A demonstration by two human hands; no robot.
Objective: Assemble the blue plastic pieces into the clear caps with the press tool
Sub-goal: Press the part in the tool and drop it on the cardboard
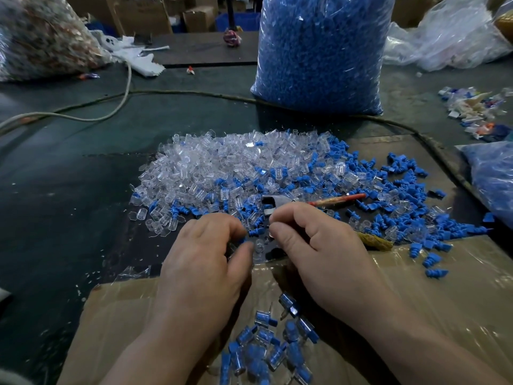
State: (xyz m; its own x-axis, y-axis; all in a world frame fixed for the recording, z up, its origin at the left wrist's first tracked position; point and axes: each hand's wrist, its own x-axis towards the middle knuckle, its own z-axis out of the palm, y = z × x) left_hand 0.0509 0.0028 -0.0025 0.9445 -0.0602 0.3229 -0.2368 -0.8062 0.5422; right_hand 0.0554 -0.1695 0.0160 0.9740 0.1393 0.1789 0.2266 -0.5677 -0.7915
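A heap of clear caps (236,165) lies mid-table, with loose blue pieces (402,218) scattered to its right. My left hand (205,254) pinches a blue piece (243,241) between thumb and fingertips. My right hand (313,240) has thumb and forefinger pinched together on what looks like a small clear cap (269,233), mostly hidden. Another clear cap (259,246) stands on the dark mat between my hands. Just behind my fingers lies the red-handled press tool (333,200), its metal head (270,202) pointing left. Neither hand touches it. Assembled blue-in-clear pieces (266,348) lie near my wrists.
A tall clear bag of blue pieces (319,51) stands behind the heap. Taped cardboard (430,287) covers the near table. A cable (194,93) crosses the green table behind. Another bag of blue parts (494,176) sits at the right edge, with scrap bits (472,109) beyond it.
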